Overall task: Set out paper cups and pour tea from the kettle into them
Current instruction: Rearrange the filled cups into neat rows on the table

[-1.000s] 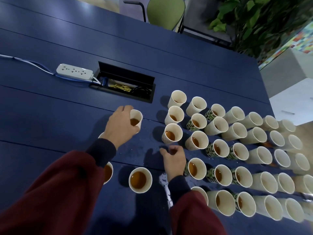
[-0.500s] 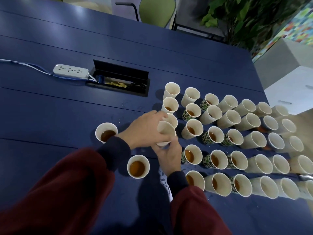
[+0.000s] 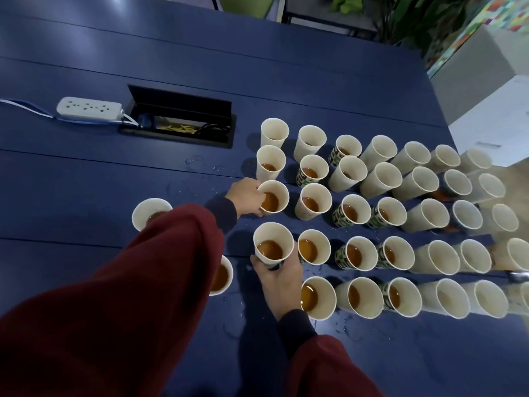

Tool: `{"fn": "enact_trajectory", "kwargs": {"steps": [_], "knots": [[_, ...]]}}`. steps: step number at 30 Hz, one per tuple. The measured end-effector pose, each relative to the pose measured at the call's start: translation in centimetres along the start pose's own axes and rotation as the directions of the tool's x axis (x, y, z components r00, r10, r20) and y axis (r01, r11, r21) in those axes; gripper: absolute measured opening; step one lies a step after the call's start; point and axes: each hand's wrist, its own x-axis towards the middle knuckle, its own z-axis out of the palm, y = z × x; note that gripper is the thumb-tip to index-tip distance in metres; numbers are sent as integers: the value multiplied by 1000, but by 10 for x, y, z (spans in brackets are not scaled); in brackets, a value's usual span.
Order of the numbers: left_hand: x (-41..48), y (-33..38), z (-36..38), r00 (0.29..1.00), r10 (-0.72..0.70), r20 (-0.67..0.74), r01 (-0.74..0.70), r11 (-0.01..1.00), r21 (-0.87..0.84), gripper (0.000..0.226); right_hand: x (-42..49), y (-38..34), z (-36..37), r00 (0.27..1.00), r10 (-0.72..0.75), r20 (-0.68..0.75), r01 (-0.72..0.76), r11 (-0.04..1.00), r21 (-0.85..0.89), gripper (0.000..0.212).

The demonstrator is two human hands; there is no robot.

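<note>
1. Your left grip (image 3: pixel 247 196) is closed round the side wall of a paper cup (image 3: pixel 274 196) holding tea, third from the far end of the block's leftmost column. Gripping the wall and not pinching the rim keeps the cup upright.
2. Your right grip (image 3: pixel 279 277) wraps the lower wall of the nearer cup (image 3: pixel 273 245), also filled. I cannot tell whether its base is touching the tabletop (image 3: pixel 86 181) or is just clear of it.
3. Both cups sit at the left edge of the rows of cups (image 3: pixel 380 179), so you appear to be lining them up with the rows. Cups toward the left hold tea, while those at the far right look empty.
4. Two more filled cups stand apart on the left: a far stray cup (image 3: pixel 150 212) beside your left sleeve (image 3: pixel 143 282) and a near stray cup (image 3: pixel 223 275) partly hidden behind it. They are probably next to be brought in.
5. Droplets (image 3: pixel 194 161) lie on the tabletop, so move slowly and keep the cups level. The power strip (image 3: pixel 88 108) and open cable box (image 3: pixel 180 121) lie just beyond the wet patch.
6. No kettle is in view, and the empty cups suggest pouring is unfinished.
</note>
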Motion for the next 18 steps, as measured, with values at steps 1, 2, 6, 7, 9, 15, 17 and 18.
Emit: {"fn": "enact_trajectory", "kwargs": {"steps": [1,2,6,7,9,15,17,18], "knots": [[-1,1,1,1000,-11,12,11,1000,-3,23,0,0,0,1000,3,6,-3,1000,1,44],[-1,3,4,1000,-22,16,23,1000,-17,22,-1,0,-1,1000,5,9,-5,1000,1,43],[-3,7,8,996,-87,28,89,991,-100,27,-4,-5,-1,999,-2,45,3,1000,-8,43],[-3,7,7,995,-98,27,100,990,-95,31,-4,-5,0,999,-2,52,3,1000,-9,44],[-8,8,5,993,-110,33,112,989,-98,33,-5,-4,0,999,6,52,-5,1000,-18,45],[-41,10,-13,990,-34,-134,55,987,152,40,-2,3,4,1000,25,16,-25,999,-21,44],[-57,5,-20,990,1,-144,43,952,303,35,0,6,8,999,18,-28,-18,999,-28,43],[-65,0,-23,991,7,-137,42,936,350,34,1,9,11,999,20,-46,-22,999,-38,43]]}}
